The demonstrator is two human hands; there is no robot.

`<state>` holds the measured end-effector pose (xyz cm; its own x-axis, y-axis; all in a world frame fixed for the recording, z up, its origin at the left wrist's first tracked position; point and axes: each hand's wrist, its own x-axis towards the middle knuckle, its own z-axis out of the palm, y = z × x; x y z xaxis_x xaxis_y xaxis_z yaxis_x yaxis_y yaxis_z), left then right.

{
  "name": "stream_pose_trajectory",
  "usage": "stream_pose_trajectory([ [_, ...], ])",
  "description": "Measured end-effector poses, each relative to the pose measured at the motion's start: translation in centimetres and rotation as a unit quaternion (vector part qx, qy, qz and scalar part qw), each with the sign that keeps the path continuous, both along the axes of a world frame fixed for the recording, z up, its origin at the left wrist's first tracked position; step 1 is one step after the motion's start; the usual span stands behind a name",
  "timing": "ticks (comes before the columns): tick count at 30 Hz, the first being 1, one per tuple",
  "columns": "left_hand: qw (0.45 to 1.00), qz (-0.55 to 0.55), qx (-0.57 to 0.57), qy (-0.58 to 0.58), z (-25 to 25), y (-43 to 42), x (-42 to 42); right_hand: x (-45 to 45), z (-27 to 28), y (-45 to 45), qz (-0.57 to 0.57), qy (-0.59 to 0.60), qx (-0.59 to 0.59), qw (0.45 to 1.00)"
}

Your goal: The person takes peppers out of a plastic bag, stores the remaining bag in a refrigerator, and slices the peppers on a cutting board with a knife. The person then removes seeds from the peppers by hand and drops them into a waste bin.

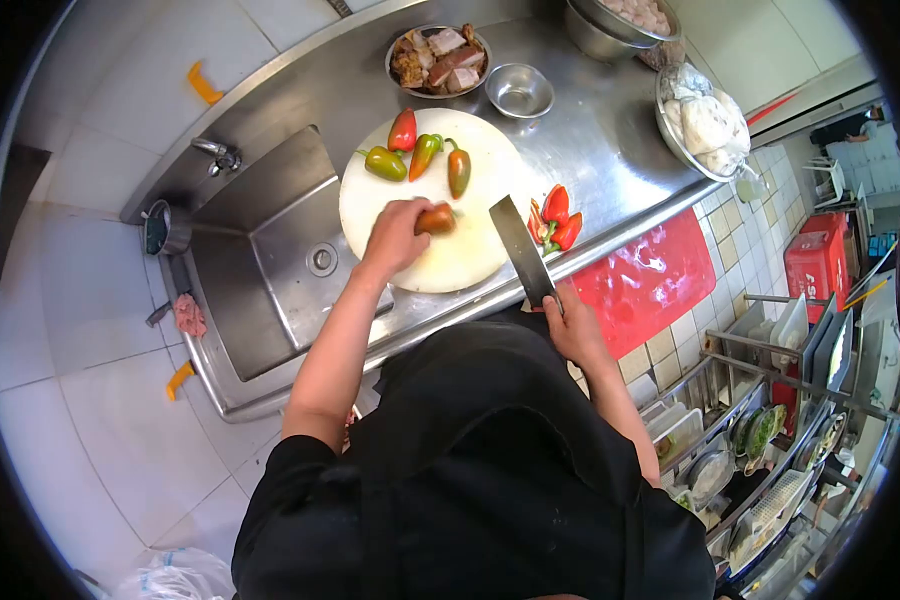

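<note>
While my left hand (400,238) is grasping a brownish-red pepper (436,218) on the round white cutting board (450,268), my right hand (575,325) is closing around the handle of a cleaver (518,240). I am holding the blade pointing away from me at the board's right edge; whether it is touching the board, I cannot tell. Beyond my left fingers, four whole peppers are crowding the far part of the board: a red one (402,131), a green one (384,163) and two of mixed green and orange (426,155) (458,170). Red pepper pieces (560,218) are lying just right of the blade, so the cleaver is standing between them and the pepper in my grasp. Past the board, a small metal bowl (520,90) is sitting beside a bowl of meat chunks (440,72), and farther right a basin (673,130) is holding pale, plastic-wrapped food. On my left, the steel sink (260,300) is opening beside the board, with its tap (216,155) at the far side. A red mat (660,270) is lying lower down, past the counter's edge on my right.
</note>
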<state>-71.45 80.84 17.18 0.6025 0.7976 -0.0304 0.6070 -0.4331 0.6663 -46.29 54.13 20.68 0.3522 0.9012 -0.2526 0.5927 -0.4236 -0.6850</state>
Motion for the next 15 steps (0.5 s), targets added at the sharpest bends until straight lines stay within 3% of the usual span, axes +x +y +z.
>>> stream_pose_trajectory([
  [2,0.995,-0.094,0.025,-0.027,-0.4,-0.9,0.0,-0.5,0.2,0.6,0.011,0.001,-0.005,1.0],
  [5,0.996,-0.073,0.03,-0.052,-0.3,-2.8,0.0,-0.8,0.7,1.5,0.039,-0.01,-0.003,0.999],
  [6,0.993,-0.076,-0.017,-0.087,-0.6,-2.8,0.0,-0.9,1.1,1.7,0.048,-0.007,-0.013,0.999],
  [15,0.99,-0.052,0.018,-0.131,-1.6,-4.3,0.7,-3.3,6.5,5.0,0.11,-0.061,-0.002,0.992],
])
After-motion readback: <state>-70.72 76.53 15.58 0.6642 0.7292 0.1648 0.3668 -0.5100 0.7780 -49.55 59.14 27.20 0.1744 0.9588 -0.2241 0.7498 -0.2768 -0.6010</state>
